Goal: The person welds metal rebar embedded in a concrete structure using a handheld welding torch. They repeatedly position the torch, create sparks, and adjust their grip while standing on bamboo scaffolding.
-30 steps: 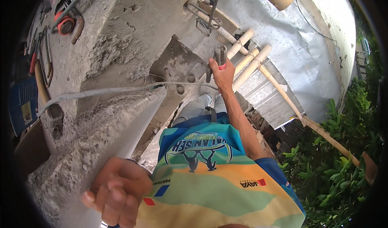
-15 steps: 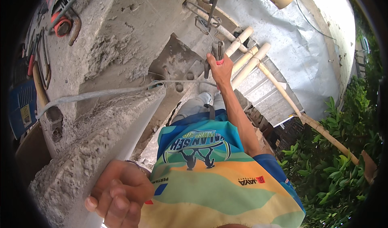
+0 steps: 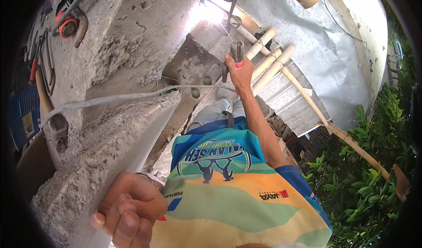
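My right hand (image 3: 241, 74), on the outstretched right arm, is wrapped round a welding electrode holder (image 3: 238, 50) with a red band. From its jaws a thin electrode (image 3: 227, 32) slants up and left. A white welding arc (image 3: 207, 11) glares beyond the rod, against metal bars beside the concrete; the glare hides the exact contact point. Low on the left, my left hand (image 3: 132, 204) is loosely closed, fingers curled in and nothing visible in them. It lies against or just beside the rough-topped wall (image 3: 101, 155); I cannot tell whether it touches.
A grey cable (image 3: 96, 103) crosses over the wall towards my legs. Hand tools, including red-handled pliers (image 3: 34, 68), lie at the far left near a blue case (image 3: 24, 116). Bamboo poles (image 3: 274, 70) and sheet metal (image 3: 303, 32) fill the right, above green bushes (image 3: 365, 169).
A bright arc has lit up beyond the electrode's end, where only bars and metal showed before. My right hand has shifted very slightly; my left hand stays almost still.
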A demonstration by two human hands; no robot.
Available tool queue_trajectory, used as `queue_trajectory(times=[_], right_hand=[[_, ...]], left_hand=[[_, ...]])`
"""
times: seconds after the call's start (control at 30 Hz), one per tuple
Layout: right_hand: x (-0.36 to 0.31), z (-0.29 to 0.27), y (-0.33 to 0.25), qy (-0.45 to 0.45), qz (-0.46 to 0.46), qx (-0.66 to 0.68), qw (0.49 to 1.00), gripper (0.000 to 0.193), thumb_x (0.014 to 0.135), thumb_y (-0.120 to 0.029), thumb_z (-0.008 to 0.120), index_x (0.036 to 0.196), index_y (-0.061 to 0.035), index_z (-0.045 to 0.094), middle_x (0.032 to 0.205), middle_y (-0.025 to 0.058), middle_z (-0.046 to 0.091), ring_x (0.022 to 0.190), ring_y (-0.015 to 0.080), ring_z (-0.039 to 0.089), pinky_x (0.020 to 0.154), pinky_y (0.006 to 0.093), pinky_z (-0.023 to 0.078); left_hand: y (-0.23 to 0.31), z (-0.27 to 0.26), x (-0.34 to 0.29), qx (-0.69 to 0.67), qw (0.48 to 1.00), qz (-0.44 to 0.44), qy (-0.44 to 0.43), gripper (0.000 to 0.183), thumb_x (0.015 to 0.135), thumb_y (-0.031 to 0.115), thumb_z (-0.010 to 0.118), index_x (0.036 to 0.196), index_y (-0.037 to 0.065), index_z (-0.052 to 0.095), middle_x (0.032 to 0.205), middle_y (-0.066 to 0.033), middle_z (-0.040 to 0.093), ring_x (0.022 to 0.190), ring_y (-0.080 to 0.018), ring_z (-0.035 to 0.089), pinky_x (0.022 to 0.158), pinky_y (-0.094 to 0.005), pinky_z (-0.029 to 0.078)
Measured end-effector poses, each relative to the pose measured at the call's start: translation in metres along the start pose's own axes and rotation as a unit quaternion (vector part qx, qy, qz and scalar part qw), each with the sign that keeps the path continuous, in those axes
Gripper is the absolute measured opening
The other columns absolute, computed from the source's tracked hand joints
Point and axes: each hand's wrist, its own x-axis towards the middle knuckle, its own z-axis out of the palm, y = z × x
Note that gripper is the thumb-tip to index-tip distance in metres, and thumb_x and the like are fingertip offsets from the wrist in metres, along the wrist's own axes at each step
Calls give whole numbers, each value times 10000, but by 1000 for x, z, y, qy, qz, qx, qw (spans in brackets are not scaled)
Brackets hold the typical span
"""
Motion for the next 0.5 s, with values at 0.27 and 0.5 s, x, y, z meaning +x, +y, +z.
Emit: queue_trajectory(times=[0.27,0.5], right_hand=[[0,-1,-4,-1,0,10,1000,477,766,-460,738,904,-8,672,596,108,616,551,204,575,585,353,466],[2,-1,-3,0,-5,-1,1000,495,762,-480,733,896,-7,670,584,114,611,548,232,591,602,366,475]], left_hand=[[-2,-3,0,-2,1000,13,-12,197,727,-86,492,886,10,428,815,-109,558,564,-153,560,936,-421,513],[1,-1,2,-1,1000,-2,-13,203,746,-80,491,914,27,450,822,-81,563,572,-136,560,918,-398,509]])
